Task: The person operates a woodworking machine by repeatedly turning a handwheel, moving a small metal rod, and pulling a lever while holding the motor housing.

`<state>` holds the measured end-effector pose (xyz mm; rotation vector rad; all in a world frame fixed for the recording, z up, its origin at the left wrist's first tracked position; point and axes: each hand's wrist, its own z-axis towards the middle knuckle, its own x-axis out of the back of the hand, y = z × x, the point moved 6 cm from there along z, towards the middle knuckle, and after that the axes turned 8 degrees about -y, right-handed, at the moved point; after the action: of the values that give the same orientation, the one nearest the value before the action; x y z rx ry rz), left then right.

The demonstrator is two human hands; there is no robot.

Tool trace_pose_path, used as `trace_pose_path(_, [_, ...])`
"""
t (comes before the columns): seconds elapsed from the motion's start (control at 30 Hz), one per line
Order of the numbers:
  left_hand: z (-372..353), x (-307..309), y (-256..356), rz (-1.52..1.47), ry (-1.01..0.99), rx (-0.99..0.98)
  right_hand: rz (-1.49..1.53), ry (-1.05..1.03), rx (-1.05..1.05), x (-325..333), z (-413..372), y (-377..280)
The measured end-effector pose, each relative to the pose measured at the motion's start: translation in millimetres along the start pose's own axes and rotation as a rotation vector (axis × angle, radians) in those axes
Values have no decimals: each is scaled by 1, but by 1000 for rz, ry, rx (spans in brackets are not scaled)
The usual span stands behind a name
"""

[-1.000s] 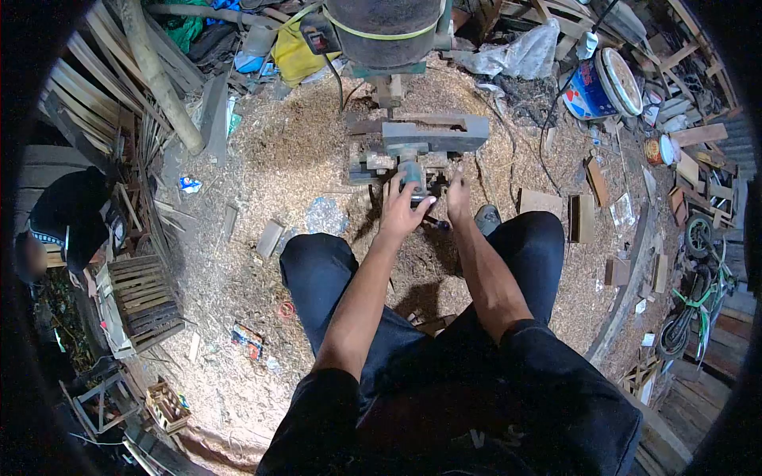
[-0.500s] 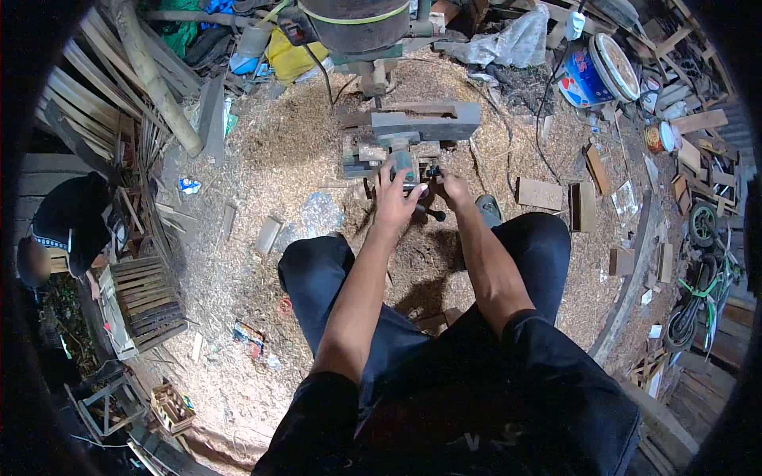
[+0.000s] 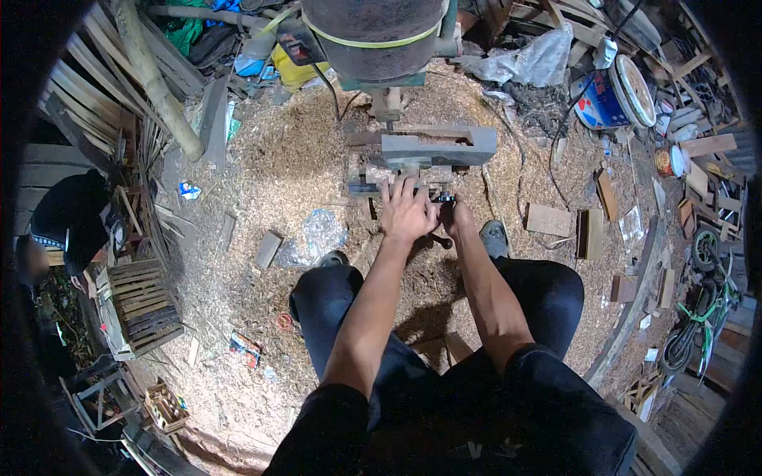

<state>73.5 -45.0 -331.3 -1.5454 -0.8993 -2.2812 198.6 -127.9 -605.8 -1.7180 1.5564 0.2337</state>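
Observation:
My left hand (image 3: 408, 213) lies over the near end of the machine vise (image 3: 365, 189), its fingers curled over what looks like a handwheel, mostly hidden beneath it. Just to the right, the fingers of my right hand (image 3: 459, 218) are closed around a small black handle (image 3: 444, 197). Below and between my hands a dark ball-ended lever (image 3: 443, 242) sticks out. Across the vise sits a grey-brown wooden block (image 3: 436, 149) with a long slot along its far side. The machine's spindle head (image 3: 387, 103) hangs just beyond the block, under a large drum-like housing (image 3: 373, 40).
Wood shavings (image 3: 262, 166) cover the ground. Loose boards (image 3: 549, 219) and a blue paint bucket (image 3: 601, 99) lie to the right, with a cable (image 3: 556, 163) nearby. A green motorbike (image 3: 702, 309) stands far right. Another person (image 3: 75, 214) crouches at left beside a slatted crate (image 3: 143, 305).
The view has shifted, so the machine sits lower and more of its housing shows. My left hand has turned, its fingers closer together over the wheel. My right hand stays by the black handle.

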Motion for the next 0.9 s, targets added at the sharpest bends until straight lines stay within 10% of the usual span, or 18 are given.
trace_pose_path(0.1, [-3, 2, 0, -40, 12, 17, -408, 205, 202, -38, -65, -25])
trace_pose_path(0.23, [-3, 0, -4, -60, 0, 46, -212, 168, 319, -34, -72, -17])
trace_pose_path(0.37, [-6, -1, -7, -109, 28, 61, 34, -40, -87, -40, -71, -11])
trace_pose_path(0.53, [-5, 0, -6, -119, 118, 26, 140, -86, -45, -22, -44, -12])
trace_pose_path(0.77, [-5, 4, -4, -110, 157, 21, -1140, 398, 550, 13, -12, -20])
trace_pose_path(0.9, [-6, 8, -3, -98, 195, -11, -520, 35, 277, -3, -23, -14])
